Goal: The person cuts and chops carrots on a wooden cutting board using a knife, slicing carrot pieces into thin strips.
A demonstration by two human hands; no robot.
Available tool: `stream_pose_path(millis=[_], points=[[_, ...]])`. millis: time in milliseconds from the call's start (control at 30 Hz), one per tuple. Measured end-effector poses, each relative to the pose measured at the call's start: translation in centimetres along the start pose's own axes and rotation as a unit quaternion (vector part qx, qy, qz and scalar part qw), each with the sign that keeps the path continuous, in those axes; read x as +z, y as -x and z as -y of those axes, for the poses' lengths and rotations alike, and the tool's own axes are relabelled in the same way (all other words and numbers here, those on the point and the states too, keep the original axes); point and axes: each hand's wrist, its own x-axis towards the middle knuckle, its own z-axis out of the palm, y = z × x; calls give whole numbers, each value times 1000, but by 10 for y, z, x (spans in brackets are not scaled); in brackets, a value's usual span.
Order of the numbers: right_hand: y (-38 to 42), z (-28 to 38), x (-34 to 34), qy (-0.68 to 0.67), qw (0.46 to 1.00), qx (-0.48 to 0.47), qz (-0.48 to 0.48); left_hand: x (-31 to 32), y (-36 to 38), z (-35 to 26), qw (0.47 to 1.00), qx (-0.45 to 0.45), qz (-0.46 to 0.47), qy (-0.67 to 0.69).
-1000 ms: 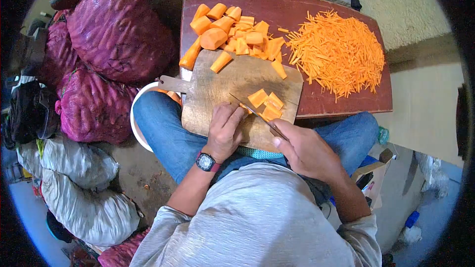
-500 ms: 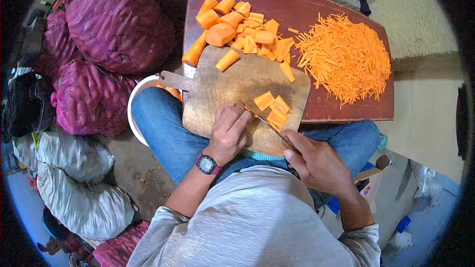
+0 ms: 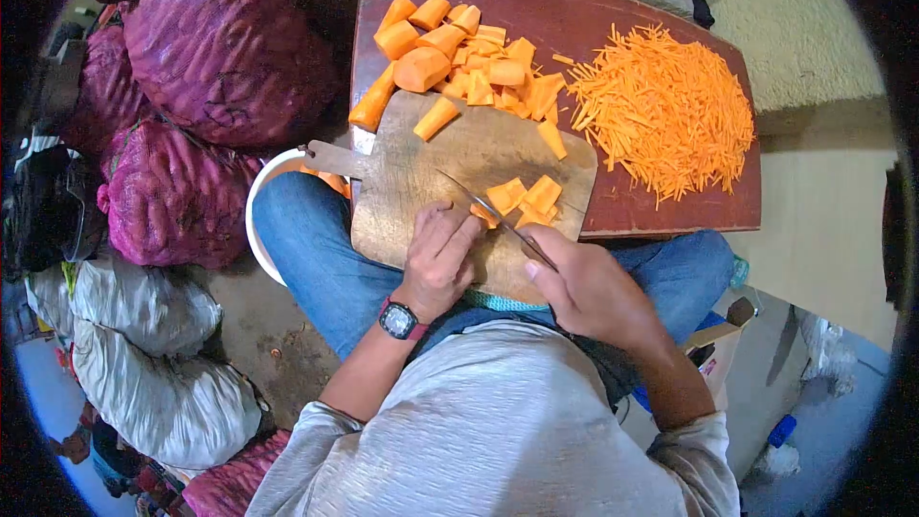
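Fingers bunched, the left hand (image 3: 440,254) seemingly steadies a carrot piece (image 3: 484,214) left of the knife (image 3: 512,231) clasped in the right hand (image 3: 598,292).

The knife (image 3: 507,224) is slanting over the board (image 3: 402,177), tip aiming toward its far left corner. A small carrot piece (image 3: 483,216) is sitting just beside the blade. Flat orange slices (image 3: 543,193) are lying bunched near the right edge. The worn wooden board is overhanging the table's (image 3: 565,10) near edge, handle pointing left.
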Motion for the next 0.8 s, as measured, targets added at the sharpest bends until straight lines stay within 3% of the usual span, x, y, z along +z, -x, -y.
stream_pose_path(millis=[133,200,633,800], points=[[22,8,-12,4,999,-23,-27,1,1,1,1000,0,2,0],[26,12,-16,27,999,19,19,2,2,0,1000,-5,-1,4],[23,8,-7,39,998,40,43,2,4,4,1000,4,-2,9],[-20,-21,21,34,999,-31,-7,9,5,8,1000,15,-15,-1]])
